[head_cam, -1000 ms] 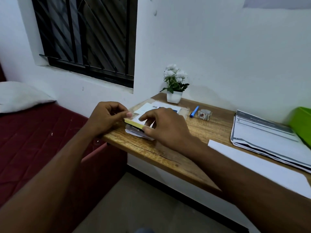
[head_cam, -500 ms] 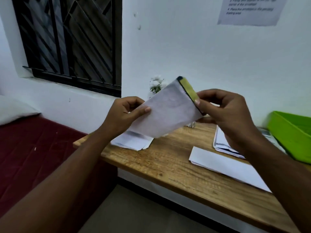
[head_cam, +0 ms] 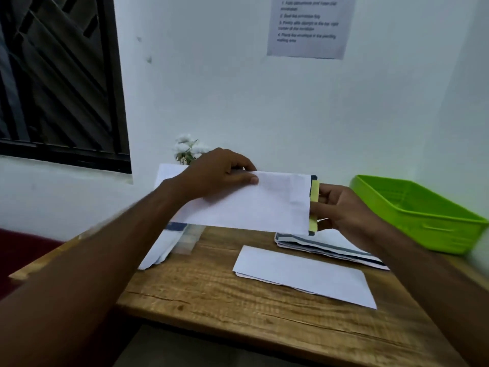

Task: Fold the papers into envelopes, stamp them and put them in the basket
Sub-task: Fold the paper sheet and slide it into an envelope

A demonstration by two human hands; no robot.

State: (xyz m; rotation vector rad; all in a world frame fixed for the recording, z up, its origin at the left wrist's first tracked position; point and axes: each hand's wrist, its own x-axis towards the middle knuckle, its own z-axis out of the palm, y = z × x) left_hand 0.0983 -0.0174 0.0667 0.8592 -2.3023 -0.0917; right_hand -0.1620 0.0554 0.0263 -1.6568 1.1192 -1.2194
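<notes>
I hold a white envelope (head_cam: 264,205) level in the air above the wooden desk (head_cam: 238,300). A yellow strip with dark corners runs down its right end. My left hand (head_cam: 219,173) pinches its upper left edge, thumb on the front. My right hand (head_cam: 344,210) grips the right end beside the yellow strip. A folded white paper (head_cam: 304,276) lies flat on the desk below. The green basket (head_cam: 423,218) stands at the right, just beyond my right hand.
A stack of printed papers (head_cam: 330,247) lies behind the folded paper. More white sheets (head_cam: 161,247) sit at the desk's left. A small pot of white flowers (head_cam: 188,149) stands at the wall. A printed notice (head_cam: 307,25) hangs above. A red bed (head_cam: 26,250) lies left.
The envelope was lifted off the left pile, carried rightward and turned level. My view has swung right and the basket is now close to my right hand.
</notes>
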